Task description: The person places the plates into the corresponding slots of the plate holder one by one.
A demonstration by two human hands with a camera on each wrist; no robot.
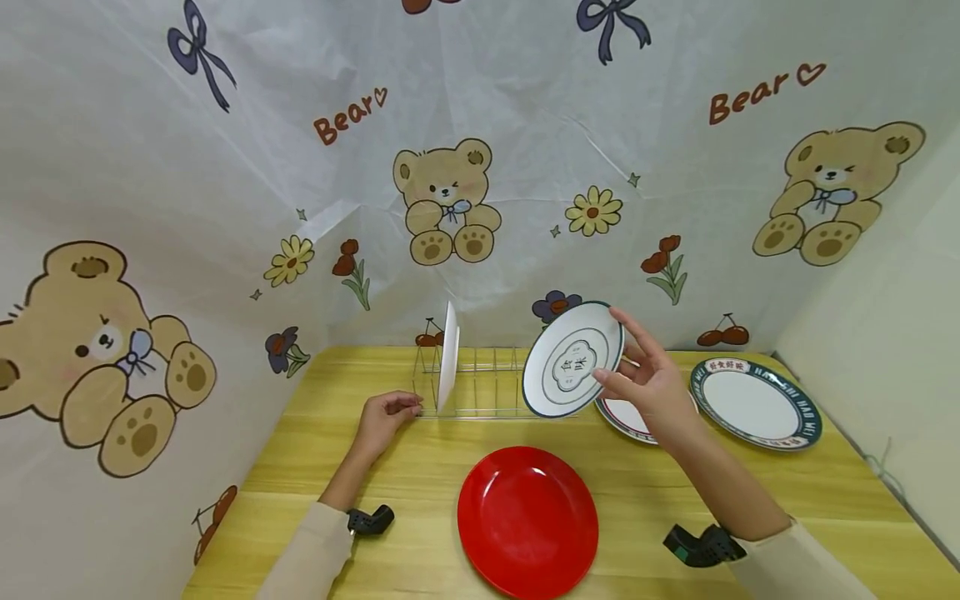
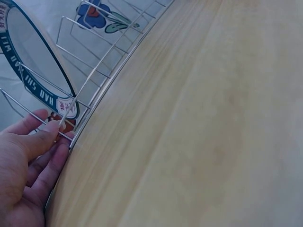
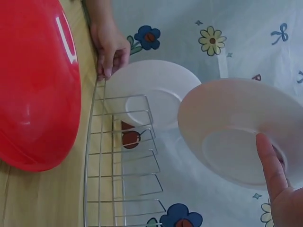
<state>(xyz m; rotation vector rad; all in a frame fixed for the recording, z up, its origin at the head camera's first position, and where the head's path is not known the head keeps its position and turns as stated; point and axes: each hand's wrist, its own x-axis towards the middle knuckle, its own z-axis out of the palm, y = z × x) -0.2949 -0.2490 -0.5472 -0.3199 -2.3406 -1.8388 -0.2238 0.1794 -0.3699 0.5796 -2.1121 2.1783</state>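
My right hand (image 1: 654, 382) pinches a white plate (image 1: 553, 367) with a dark blue rim and printed characters, thumb on its face and fingers behind. It holds the plate tilted in the air above the right end of a wire dish rack (image 3: 100, 153). At the rack's left front corner, my left hand (image 1: 384, 421) grips the wire between thumb and fingers. A white plate (image 1: 448, 358) with a green lettered rim stands upright in the rack's left part, close to that hand. On the table in front of the rack lies a red plate (image 1: 528, 525).
To the right, a green-rimmed plate (image 1: 753, 404) lies flat on the wooden table (image 1: 652, 517). Beside it another plate (image 1: 628, 419) with a red inner line is partly hidden by my right hand. A bear-print cloth (image 1: 517, 108) hangs behind the rack.
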